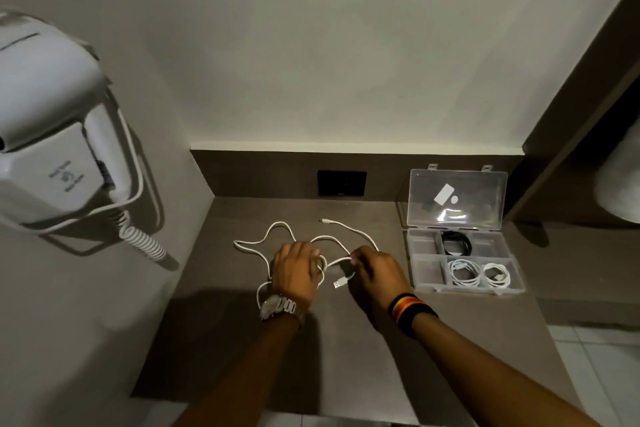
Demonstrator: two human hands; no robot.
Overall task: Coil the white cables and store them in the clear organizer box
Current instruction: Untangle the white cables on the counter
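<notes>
Cable (349, 229) sprawling mid-desk (242, 340); left hand (298, 270) and right hand (375, 270) pinching its loops, fingers closed; slack likely tangling; box (517, 279) waiting at right edge.

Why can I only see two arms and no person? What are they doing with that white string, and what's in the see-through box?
The camera sits on the person's head and looks down, so you see only their arms, just as they do. There is just this one picture.

The "string" is a loose white cable lying on a dark brown counter. The left hand, the one with the wristwatch, rests on its loops. The right hand, with a striped wristband, pinches the cable near its USB plug.

The clear organizer box stands open on the right. Two coiled white cables and a coiled black cable already lie in its compartments.

The big white thing on the left wall is a hair dryer.
</notes>
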